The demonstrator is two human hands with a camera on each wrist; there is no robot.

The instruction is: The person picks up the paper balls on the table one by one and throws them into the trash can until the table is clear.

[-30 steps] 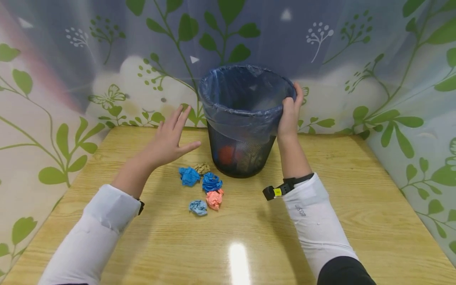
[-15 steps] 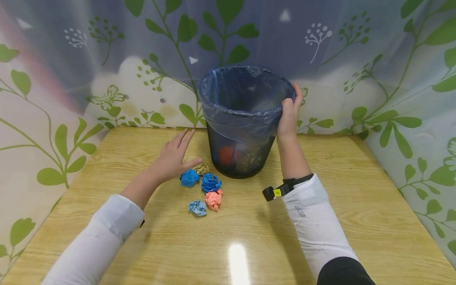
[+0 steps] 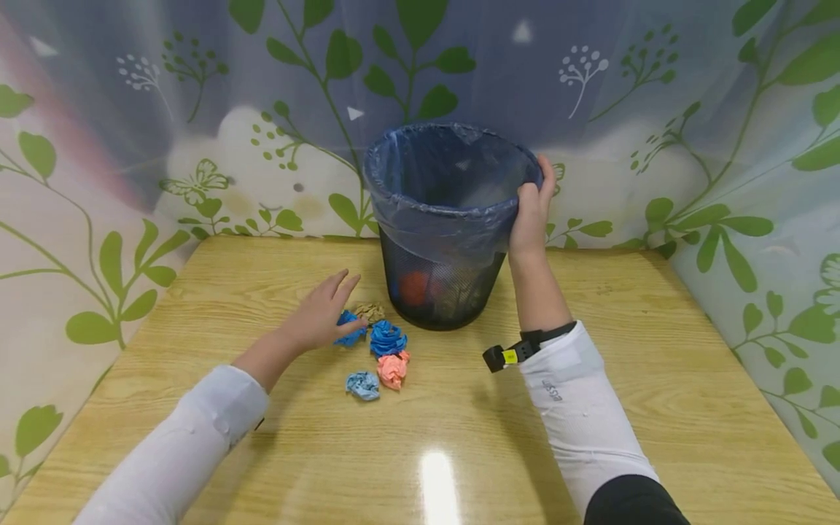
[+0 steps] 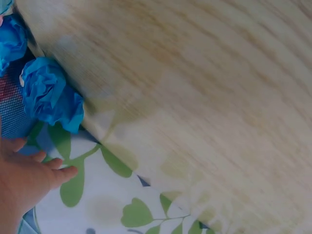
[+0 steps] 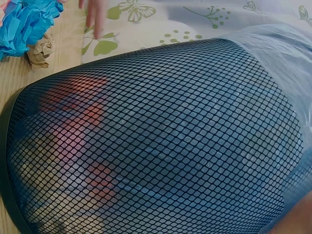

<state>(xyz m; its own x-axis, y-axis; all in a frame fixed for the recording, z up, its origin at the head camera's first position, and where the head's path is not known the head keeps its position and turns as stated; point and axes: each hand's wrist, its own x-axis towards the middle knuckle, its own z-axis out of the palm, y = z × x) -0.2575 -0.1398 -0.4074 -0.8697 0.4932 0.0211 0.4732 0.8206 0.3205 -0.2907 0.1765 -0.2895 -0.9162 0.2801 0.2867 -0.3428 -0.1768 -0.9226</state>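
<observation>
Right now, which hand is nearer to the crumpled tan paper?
Left. The left hand is just to the left of the tan paper, thumb close to it; the right hand is farther off, gripping the bin's right side.

The bin is fine mesh that looks like metal; its liner is thin, see-through plastic, wrinkled and glossy. The crumpled balls are matt paper, rough with sharp creases. The table shows wood grain under a smooth, shiny finish. The sleeves are matt cloth, and the printed backdrop looks smooth.
</observation>
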